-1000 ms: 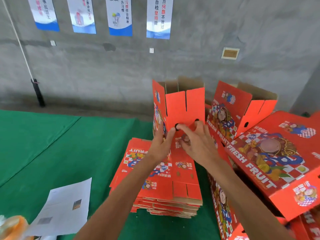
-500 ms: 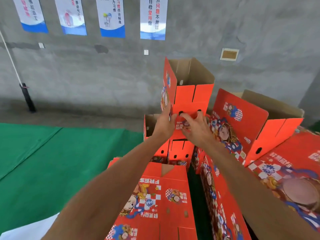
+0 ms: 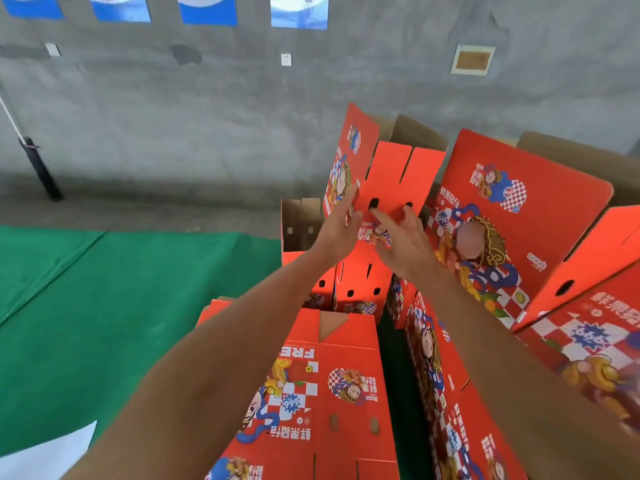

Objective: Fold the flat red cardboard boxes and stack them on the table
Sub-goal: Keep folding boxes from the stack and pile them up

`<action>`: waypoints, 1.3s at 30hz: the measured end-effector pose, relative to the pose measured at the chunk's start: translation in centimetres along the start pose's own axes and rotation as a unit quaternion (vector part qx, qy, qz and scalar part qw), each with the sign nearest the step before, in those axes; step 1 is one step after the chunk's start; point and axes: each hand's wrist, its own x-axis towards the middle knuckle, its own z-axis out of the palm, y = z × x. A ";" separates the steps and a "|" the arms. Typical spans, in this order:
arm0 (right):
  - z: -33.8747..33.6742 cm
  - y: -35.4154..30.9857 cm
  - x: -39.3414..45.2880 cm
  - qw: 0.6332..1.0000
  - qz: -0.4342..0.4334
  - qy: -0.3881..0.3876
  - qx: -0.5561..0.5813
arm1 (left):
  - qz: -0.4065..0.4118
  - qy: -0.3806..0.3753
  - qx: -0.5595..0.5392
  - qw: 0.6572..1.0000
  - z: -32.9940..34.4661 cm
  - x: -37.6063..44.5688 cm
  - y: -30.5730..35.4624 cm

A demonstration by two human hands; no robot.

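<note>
On the left, a green-covered worktop (image 3: 114,306) is seen, with a white sheet of paper (image 3: 45,452) at its near edge. A stack of flat red boxes (image 3: 322,393) lies near the centre, printed face up, its long axis running away from the viewer.

Beyond that stack, the folded box (image 3: 391,181) is held raised above an open box standing behind the flat stack (image 3: 301,226). It stands on end, long axis close to vertical and leaning slightly right, with the open brown mouth pointing up and away toward the grey wall (image 3: 207,116). Its slotted end panel faces the viewer.

The left hand (image 3: 341,223) is laid against the box's left corner, fingers fairly straight; no closed grip is seen there. The right hand (image 3: 401,237) is set on the facing panel, fingers spread and straight below the two dark finger holes; it presses rather than clasps.

It is judged that the step in hand is the setting of this box onto the pile. It would be done well if both sides were steadied evenly, the box squared to those below, and the panel kept from springing open.

To the right, more folded boxes (image 3: 512,237) are leaned together, tilted, mouths toward the wall.
</note>
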 end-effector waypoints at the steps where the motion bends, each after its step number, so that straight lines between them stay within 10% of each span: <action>1: -0.2 -0.1 -0.2 1.000 0.004 0.006 -0.003 | 0.019 -0.011 -0.006 1.000 -0.2 -0.3 -0.1; 7: 0.0 -2.4 -4.4 0.996 -0.026 0.082 -0.038 | -0.080 0.003 -0.001 0.997 -1.4 -4.4 -2.2; 12: 4.4 -5.2 -12.4 0.995 0.015 -0.073 -0.063 | -0.184 -0.050 0.158 0.969 -2.6 -14.7 -6.2; 19: 10.4 -5.7 -25.2 0.932 0.244 -0.267 0.027 | -0.489 -0.030 0.369 0.790 -9.3 -30.3 -11.0; 23: 11.2 -6.2 -28.8 0.915 0.307 -0.220 0.140 | -0.488 -0.001 0.316 0.814 -11.8 -34.2 -10.8; 31: 9.1 -7.8 -31.8 0.763 0.540 -0.055 0.351 | -0.443 0.129 0.188 0.867 -11.1 -39.1 -7.4; 39: 2.9 -8.1 -37.3 0.762 0.443 0.166 0.443 | -0.301 0.292 0.019 0.908 -13.1 -44.2 -1.3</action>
